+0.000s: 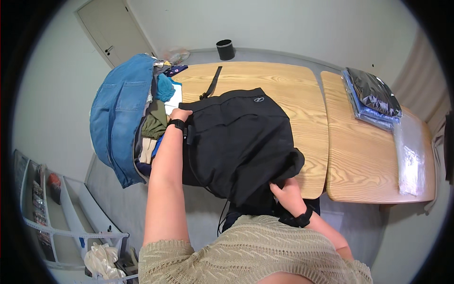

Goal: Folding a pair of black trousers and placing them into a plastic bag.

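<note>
A black cloth garment [236, 137] with a small pale emblem near its top edge lies spread over the wooden table, its lower part hanging toward me over the near edge. At its upper left corner, my left hand [181, 115] is closed on the fabric. My right hand [288, 195] pinches the bunched lower right edge, thumb showing and fingers partly hidden under the cloth. A black strap [215, 81] sticks out beyond the far edge. Left of my left hand rises a pile of folded clothes, among them an olive-green piece [155, 120] and a teal piece [165, 87].
Blue denim [116, 113] drapes over the pile's left side. On the right table [345, 161] sit plastic-wrapped dark and blue packages [373, 94] and a clear plastic sheet [409, 158]. A black bin [225, 50] stands beyond the table; a white shelf rack [66, 203] is at lower left.
</note>
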Demonstrator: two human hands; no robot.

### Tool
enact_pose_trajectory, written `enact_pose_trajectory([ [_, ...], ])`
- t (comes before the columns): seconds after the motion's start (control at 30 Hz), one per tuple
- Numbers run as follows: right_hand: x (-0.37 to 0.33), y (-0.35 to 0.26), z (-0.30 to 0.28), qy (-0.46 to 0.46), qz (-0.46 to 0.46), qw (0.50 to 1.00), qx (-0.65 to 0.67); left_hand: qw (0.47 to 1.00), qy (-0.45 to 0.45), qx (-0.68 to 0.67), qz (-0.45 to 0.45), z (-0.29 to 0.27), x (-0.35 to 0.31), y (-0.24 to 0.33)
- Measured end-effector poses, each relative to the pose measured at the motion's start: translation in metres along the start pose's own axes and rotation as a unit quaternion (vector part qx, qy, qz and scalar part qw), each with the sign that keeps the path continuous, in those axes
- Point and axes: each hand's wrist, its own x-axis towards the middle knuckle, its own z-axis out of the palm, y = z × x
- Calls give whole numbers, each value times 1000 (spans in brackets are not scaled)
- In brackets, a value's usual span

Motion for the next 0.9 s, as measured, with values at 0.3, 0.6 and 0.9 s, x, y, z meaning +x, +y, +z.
enact_pose_trajectory([
  [0.3, 32, -38, 25, -21, -4, 998, 66, 907, -33, -374, 190, -112, -89, 7],
  [0.6, 57, -123, 119, -173, -150, 954, 194, 862, 111, -448, 209, -308, -246, -33],
  [0.9, 48, -133, 213, -334, -201, 900, 198, 893, 272, -338, 124, -404, -329, -110],
])
